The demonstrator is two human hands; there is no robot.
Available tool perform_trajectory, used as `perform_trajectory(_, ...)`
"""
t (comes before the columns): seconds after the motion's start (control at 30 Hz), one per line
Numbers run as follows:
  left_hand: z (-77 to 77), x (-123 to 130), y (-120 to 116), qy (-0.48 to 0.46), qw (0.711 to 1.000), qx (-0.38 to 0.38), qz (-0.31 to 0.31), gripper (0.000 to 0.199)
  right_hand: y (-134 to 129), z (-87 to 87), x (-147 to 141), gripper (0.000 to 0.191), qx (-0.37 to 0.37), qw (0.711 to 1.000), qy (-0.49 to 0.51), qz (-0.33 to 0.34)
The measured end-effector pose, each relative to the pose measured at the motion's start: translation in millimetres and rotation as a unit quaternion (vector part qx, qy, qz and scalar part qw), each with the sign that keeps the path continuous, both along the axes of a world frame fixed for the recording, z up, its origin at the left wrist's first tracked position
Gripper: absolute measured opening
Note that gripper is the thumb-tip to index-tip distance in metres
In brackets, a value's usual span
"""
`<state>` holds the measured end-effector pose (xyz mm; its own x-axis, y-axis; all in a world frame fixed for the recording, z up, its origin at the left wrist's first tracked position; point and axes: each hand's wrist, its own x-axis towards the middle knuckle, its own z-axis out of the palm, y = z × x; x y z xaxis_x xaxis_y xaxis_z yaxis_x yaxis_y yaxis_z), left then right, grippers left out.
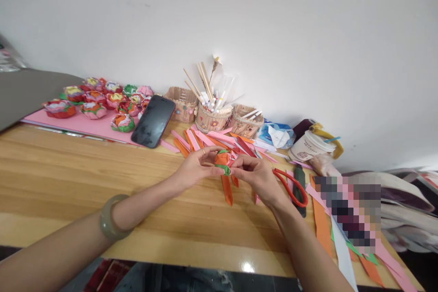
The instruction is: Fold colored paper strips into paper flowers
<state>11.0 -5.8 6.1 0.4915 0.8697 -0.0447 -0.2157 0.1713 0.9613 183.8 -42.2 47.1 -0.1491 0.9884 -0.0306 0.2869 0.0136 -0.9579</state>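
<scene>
Between my two hands, just above the wooden table [147, 210], is a small folded paper flower [223, 159] in orange, green and pink. My left hand [201, 163] is closed on its left side, fingers behind and thumb in front. On the other side, the fingers of my right hand [251, 171] pinch the flower's pink and white edge. Folded orange paper strips [226, 190] lie beneath and behind the hands, among several pink and red ones. My fingers hide part of the flower.
Finished paper flowers [94, 109] sit on pink paper [71, 125] at the left, with a phone [153, 121] beside them. Decorated baskets [214, 118] line the wall. A white cup [310, 146], red-handled scissors [290, 187] and loose paper strips [321, 223] are at the right.
</scene>
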Motion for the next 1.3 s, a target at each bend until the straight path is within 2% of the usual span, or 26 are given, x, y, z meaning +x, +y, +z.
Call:
perform_trajectory(0.23, -2.8, 0, 0, -0.003, 1.000, -0.002, 0.000, 0.055, 0, -1.7, 0, 0.021, 0.001, 1.000, -0.005, 0.005)
perform_trajectory(0.53, -0.4, 2, 2, -0.002, 0.999, -0.011, 0.032, 0.050, 1, -2.4, 0, 0.017, 0.104, 0.990, -0.090, 0.023)
perform_trajectory(0.93, -2.0, 0, 1, 0.001, 1.000, -0.010, 0.005, 0.054, 2, -5.3, 2, 0.013, 0.058, 0.995, -0.079, 0.016)
perform_trajectory(1.07, -2.2, 2, 1, -0.006, 1.000, -0.018, 0.009, 0.052, 1, -6.8, -1, 0.013, 0.095, 0.990, -0.108, 0.005)
perform_trajectory(1.17, -2.5, 3, 2, -0.013, 0.999, -0.018, 0.033, 0.048, -2, -12.7, -5, 0.013, 0.198, 0.962, -0.183, -0.043)
perform_trajectory(1.3, -4.7, 4, 2, -0.011, 0.997, -0.019, 0.068, 0.047, -6, -19.5, -8, 0.014, 0.372, 0.874, -0.289, -0.117)
